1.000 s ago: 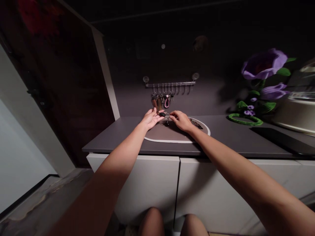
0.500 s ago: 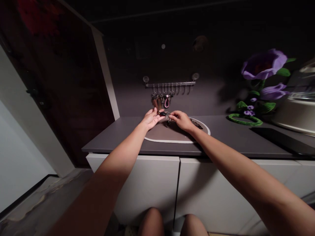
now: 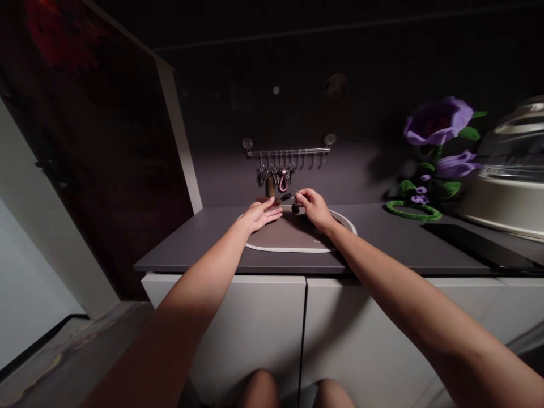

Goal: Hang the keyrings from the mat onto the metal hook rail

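Observation:
My left hand [image 3: 260, 216] is palm up over the mat, thumb pressing a black-headed key [image 3: 285, 197] against it, other fingers stretched out. A reddish-brown tag [image 3: 263, 199] lies just behind that thumb. My right hand [image 3: 314, 208] pinches a thin metal key ring [image 3: 294, 195] between thumb and fingertips. Below the ring is a small dark round piece [image 3: 295, 209]; whether it hangs from it I cannot tell. Both hands are close together, in front of a clear hook rack [image 3: 289, 152] holding several keys, a brown tag [image 3: 271, 184] and a pink loop [image 3: 283, 181].
A brown mat with a white rim [image 3: 280, 249] lies on the grey counter [image 3: 191, 238]; dark items on it are partly behind my right wrist. To the right stand purple flowers [image 3: 440, 124], a flat black slab [image 3: 476, 243] and a cream appliance [image 3: 505, 198]. White cabinet doors [image 3: 250, 328] are below.
The reddish-brown tag, upright above my left thumb before, now lies flat behind it. My hands have drawn slightly apart, and the black-headed key tilts up more. The view has shifted slightly.

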A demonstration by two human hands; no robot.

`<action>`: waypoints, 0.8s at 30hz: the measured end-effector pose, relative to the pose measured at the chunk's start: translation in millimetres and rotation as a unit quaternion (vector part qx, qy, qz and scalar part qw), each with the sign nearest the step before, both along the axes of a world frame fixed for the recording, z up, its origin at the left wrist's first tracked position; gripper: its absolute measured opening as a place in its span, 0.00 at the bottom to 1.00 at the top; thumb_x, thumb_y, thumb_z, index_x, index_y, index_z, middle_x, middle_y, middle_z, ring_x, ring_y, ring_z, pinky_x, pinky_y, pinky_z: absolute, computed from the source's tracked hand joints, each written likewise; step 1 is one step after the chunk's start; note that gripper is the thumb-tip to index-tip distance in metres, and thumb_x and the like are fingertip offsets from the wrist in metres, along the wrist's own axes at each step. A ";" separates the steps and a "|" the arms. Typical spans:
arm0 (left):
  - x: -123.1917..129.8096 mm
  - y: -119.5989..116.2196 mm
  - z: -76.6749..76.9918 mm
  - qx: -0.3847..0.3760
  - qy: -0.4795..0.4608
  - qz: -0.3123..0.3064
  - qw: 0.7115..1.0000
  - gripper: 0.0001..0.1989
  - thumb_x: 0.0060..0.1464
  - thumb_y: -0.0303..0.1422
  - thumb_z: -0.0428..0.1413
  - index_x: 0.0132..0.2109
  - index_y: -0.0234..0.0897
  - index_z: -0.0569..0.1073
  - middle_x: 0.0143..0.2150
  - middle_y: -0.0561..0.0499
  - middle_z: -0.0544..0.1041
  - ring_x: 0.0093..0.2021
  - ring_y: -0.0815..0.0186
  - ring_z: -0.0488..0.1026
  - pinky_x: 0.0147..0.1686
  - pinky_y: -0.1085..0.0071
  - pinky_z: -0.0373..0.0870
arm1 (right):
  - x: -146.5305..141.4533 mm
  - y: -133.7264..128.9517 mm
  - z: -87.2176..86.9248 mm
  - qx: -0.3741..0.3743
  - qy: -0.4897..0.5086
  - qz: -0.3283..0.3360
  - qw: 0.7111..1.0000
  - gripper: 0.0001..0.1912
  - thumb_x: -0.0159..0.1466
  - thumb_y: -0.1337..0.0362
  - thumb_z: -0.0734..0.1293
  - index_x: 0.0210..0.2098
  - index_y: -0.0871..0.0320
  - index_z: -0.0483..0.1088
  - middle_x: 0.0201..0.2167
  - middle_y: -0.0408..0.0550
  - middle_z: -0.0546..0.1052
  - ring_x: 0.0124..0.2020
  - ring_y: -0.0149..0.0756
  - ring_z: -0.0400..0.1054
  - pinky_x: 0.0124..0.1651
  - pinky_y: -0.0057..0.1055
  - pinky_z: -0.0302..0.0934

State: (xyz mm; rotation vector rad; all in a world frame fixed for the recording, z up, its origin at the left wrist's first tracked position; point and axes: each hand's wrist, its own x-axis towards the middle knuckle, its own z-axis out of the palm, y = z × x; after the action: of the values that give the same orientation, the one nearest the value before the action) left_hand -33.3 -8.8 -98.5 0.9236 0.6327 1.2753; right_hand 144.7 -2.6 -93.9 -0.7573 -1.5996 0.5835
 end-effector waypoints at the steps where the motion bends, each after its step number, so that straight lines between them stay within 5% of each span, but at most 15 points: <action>1: -0.1 0.0 -0.3 -0.002 0.006 -0.003 1.000 0.07 0.47 0.28 0.58 0.33 0.30 0.68 0.36 0.40 0.74 0.44 0.55 0.73 0.46 0.54 0.69 | 0.1 -1.0 0.7 -0.001 0.006 -0.002 1.000 0.13 0.54 0.54 0.62 0.29 0.58 0.63 0.24 0.41 0.67 0.26 0.27 0.59 0.33 0.27 0.56; 9: 2.3 -3.6 -2.1 0.005 0.031 -0.016 0.999 0.08 0.43 0.23 0.59 0.33 0.31 0.69 0.35 0.44 0.75 0.39 0.62 0.74 0.46 0.57 0.68 | 3.3 -1.5 1.7 0.006 0.062 -0.008 0.998 0.14 0.56 0.51 0.60 0.30 0.57 0.60 0.26 0.42 0.66 0.27 0.28 0.60 0.32 0.28 0.58; 14: 8.7 -7.7 -5.2 0.056 0.167 0.032 0.984 0.09 0.42 0.28 0.60 0.33 0.33 0.69 0.32 0.49 0.74 0.33 0.69 0.73 0.44 0.61 0.67 | 5.5 -1.8 3.6 0.025 0.054 -0.053 0.997 0.15 0.56 0.51 0.59 0.30 0.57 0.60 0.26 0.41 0.64 0.28 0.28 0.58 0.35 0.27 0.56; 17: 13.3 -8.7 -4.7 0.153 0.251 0.129 0.947 0.08 0.43 0.32 0.59 0.32 0.34 0.70 0.31 0.50 0.73 0.32 0.69 0.71 0.42 0.65 0.66 | 5.2 -2.7 3.9 0.013 0.063 -0.041 0.997 0.14 0.56 0.52 0.59 0.29 0.57 0.60 0.25 0.41 0.64 0.27 0.28 0.58 0.34 0.27 0.56; 20: 17.9 -10.2 -0.8 0.291 0.306 0.211 0.881 0.05 0.45 0.32 0.57 0.31 0.35 0.72 0.32 0.49 0.74 0.35 0.67 0.70 0.42 0.68 0.65 | 3.7 -3.3 3.4 -0.008 0.070 -0.006 0.997 0.14 0.56 0.51 0.60 0.30 0.57 0.60 0.24 0.41 0.65 0.26 0.28 0.59 0.33 0.27 0.56; 24: 23.4 -14.4 5.3 0.364 0.333 0.229 0.839 0.07 0.48 0.33 0.53 0.34 0.35 0.73 0.36 0.47 0.75 0.38 0.66 0.70 0.42 0.70 0.64 | 1.4 -6.1 4.1 -0.034 0.051 0.042 0.997 0.16 0.55 0.50 0.61 0.29 0.57 0.61 0.22 0.40 0.66 0.25 0.29 0.60 0.31 0.28 0.56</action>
State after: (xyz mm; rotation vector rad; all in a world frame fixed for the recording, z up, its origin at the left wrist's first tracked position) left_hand -9.9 -23.2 -93.2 1.9948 0.9680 1.6655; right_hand 146.1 -8.7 -89.8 -0.7029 -1.5297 0.7296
